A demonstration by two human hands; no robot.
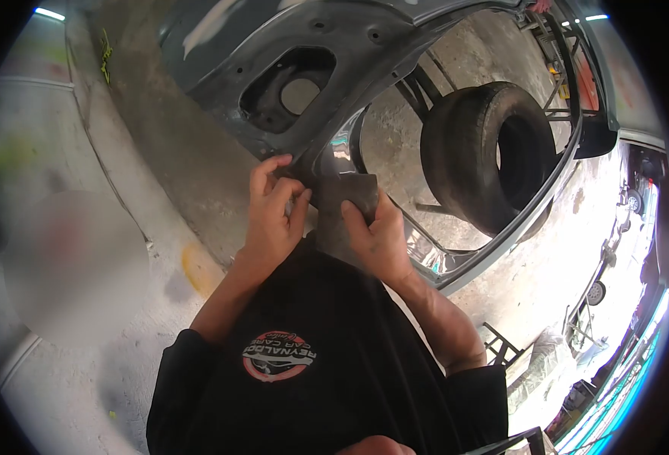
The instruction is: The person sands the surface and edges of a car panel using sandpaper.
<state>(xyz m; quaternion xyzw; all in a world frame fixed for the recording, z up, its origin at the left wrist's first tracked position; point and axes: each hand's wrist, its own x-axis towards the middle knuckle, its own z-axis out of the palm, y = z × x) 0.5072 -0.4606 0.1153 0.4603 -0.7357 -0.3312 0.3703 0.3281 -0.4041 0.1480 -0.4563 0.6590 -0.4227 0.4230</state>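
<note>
A dark grey vehicle body panel (220, 61) with an oval opening and a curved frame spans the upper middle. At its lower corner, my right hand (380, 235) grips a flat, dark grey sheet (349, 193), thumb on the near face and the other fingers hidden behind. Just to the left, my left hand (276, 208) has its fingers bent and partly spread, with fingertips at the panel's edge. Nothing shows between those fingers.
A black tire (490, 155) stands beyond the frame, seen through its large opening. A pale wall (69, 227) runs along the left. Metal stands (505, 349) and a covered object (543, 364) are at the lower right. Part of another person's hand (540, 6) shows at the top right.
</note>
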